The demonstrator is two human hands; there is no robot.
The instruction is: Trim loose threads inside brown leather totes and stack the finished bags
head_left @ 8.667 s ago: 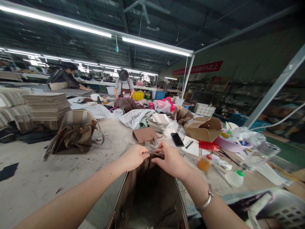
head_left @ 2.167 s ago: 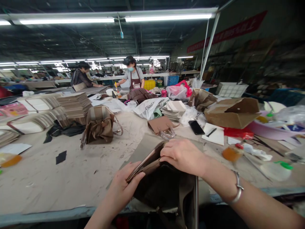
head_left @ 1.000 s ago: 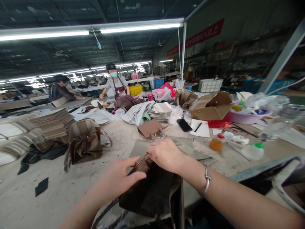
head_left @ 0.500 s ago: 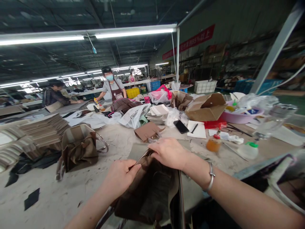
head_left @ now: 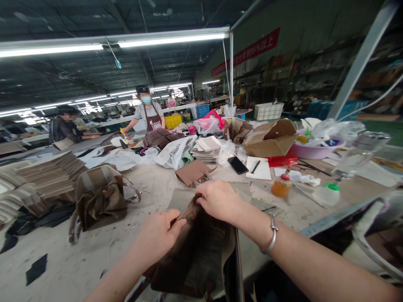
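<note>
With the fingers (head_left: 177, 227) of your left hand (head_left: 157, 235) and right hand (head_left: 222, 202) clamped on the rim (head_left: 189, 208) of the brown bag (head_left: 192, 256), hold that edge level and taut between them.

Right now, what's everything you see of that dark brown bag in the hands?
The dark brown, soft-looking bag gapes open toward the camera, its creased inside showing, its outside mostly hidden. It is at the near side of the pale table. The left hand pinches its lighter rim; the right hand grips it farther away.
</note>
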